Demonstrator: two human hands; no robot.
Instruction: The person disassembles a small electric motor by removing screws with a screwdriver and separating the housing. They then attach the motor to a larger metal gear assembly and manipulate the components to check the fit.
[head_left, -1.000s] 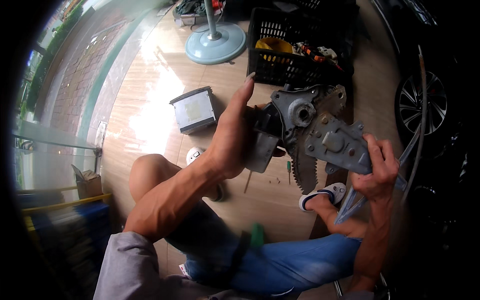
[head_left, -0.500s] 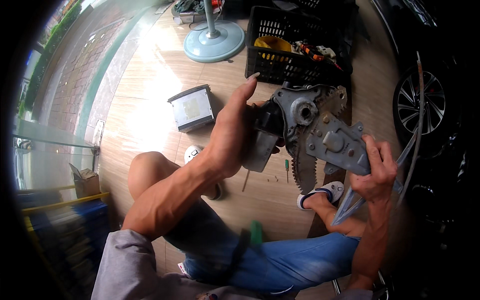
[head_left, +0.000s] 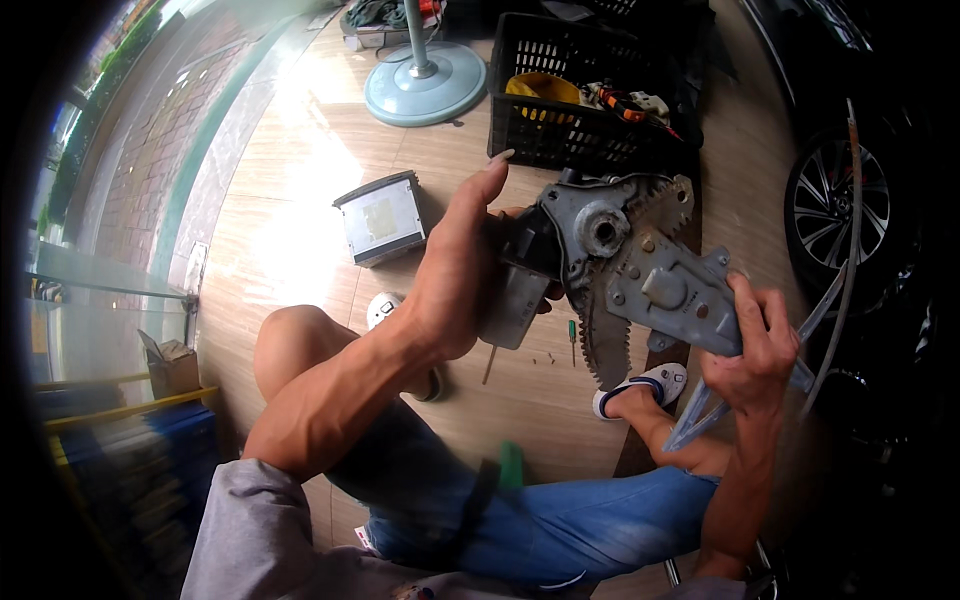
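A grey metal window regulator with toothed edges and a round hub hangs in the air before me. At its left end my left hand is closed around the black and silver motor, thumb raised, most fingers hidden behind it. My right hand grips the far right end of the metal plate, fingers over its edge. Long pale strips extend past my right hand; one thin, rust-marked strip rises at the right. Where these strips join the regulator is hidden.
Below lie a green-handled screwdriver, small screws and a thin rod. A silver box-shaped unit rests on the floor. Beyond are a black crate of tools and a round stand base. A car wheel stands right.
The regulator has shifted slightly left and tilted a little, with both hands keeping their grip. The thin strip at the right has swung slightly rightward.
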